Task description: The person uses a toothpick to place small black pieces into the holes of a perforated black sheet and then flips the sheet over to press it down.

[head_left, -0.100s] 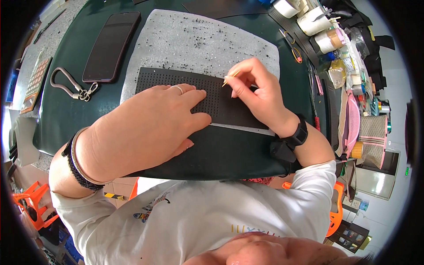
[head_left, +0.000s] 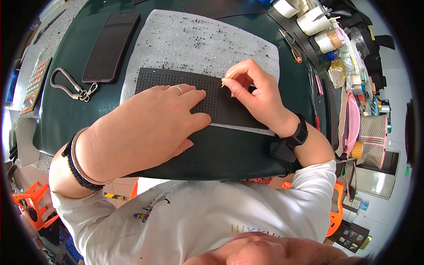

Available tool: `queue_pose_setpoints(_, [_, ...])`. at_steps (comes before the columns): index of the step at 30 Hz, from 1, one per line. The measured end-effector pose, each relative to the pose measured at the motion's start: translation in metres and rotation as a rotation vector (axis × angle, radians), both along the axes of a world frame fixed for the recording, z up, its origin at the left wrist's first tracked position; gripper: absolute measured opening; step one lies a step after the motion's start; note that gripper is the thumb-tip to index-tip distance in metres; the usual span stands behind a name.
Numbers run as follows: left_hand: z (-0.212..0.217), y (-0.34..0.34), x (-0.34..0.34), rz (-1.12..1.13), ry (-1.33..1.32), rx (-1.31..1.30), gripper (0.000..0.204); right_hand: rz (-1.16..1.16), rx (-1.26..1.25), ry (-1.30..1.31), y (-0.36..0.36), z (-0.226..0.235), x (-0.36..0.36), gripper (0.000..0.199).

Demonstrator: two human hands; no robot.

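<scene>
A black sheet [head_left: 234,110] lies on a pale grey foam mat [head_left: 176,33]. Rows of small holes cover its left and middle part, while its right end is plain. My left hand [head_left: 145,123] rests flat on the sheet with its fingers stretched out and holds nothing. Between thumb and forefinger, my right hand [head_left: 260,97] pinches a thin wooden toothpick [head_left: 223,84]. Its tip points down at the sheet, near where the hole rows end. I cannot tell whether the tip touches. Tiny black bits are scattered over the mat beyond the sheet.
On the dark green table [head_left: 212,154], a phone [head_left: 110,48] and a corded strap with a metal clasp [head_left: 66,86] lie at the left. Scissors [head_left: 291,46] are at the far right, beside tape rolls [head_left: 311,22] and other clutter. A calculator [head_left: 35,84] stands at the far left.
My right hand has shifted slightly left with the toothpick, whose tip is a little lower and closer to the hole rows. My left hand has stayed put.
</scene>
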State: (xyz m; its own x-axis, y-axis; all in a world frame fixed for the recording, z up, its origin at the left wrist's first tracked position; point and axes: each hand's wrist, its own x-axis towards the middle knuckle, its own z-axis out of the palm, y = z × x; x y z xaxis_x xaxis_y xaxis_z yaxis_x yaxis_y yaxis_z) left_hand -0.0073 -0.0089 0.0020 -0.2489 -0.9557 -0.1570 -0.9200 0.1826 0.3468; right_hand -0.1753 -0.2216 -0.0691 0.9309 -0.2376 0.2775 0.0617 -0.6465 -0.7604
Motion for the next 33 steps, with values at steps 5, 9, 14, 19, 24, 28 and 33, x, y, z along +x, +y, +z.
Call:
queue_pose_setpoints(5, [-0.0005, 0.0006, -0.0003, -0.005, -0.003, -0.015, 0.048, -0.021, 0.107, -0.002, -0.0002, -0.0005, -0.0017, 0.013])
queue_pose_setpoints(9, [-0.0006, 0.0004, -0.0006, -0.005, -0.013, -0.018, 0.048, 0.013, 0.001, 0.025, -0.0014, 0.0011, -0.0025, 0.013])
queue_pose_setpoints(14, [-0.0020, 0.0006, -0.0002, -0.005, 0.003, -0.033, 0.048, 0.017, 0.014, 0.008, -0.0004, -0.0001, -0.0044, 0.014])
queue_pose_setpoints(19, [-0.0030, 0.0012, 0.0001, -0.010, -0.004, -0.052, 0.048, 0.087, -0.087, -0.010, -0.0009, 0.0022, -0.0038, 0.015])
queue_pose_setpoints(24, [-0.0010, 0.0015, -0.0006, -0.003, -0.001, -0.039, 0.048, 0.040, 0.071, 0.021, 0.0005, 0.0017, -0.0076, 0.015])
queue_pose_setpoints(28, [-0.0030, 0.0013, -0.0002, -0.002, -0.001, -0.038, 0.048, 0.087, -0.009, 0.027, -0.0003, 0.0020, -0.0062, 0.017])
queue_pose_setpoints(33, [-0.0046, 0.0029, -0.0005, -0.002, 0.003, -0.076, 0.049, 0.114, -0.014, 0.029, 0.0006, 0.0030, -0.0093, 0.018])
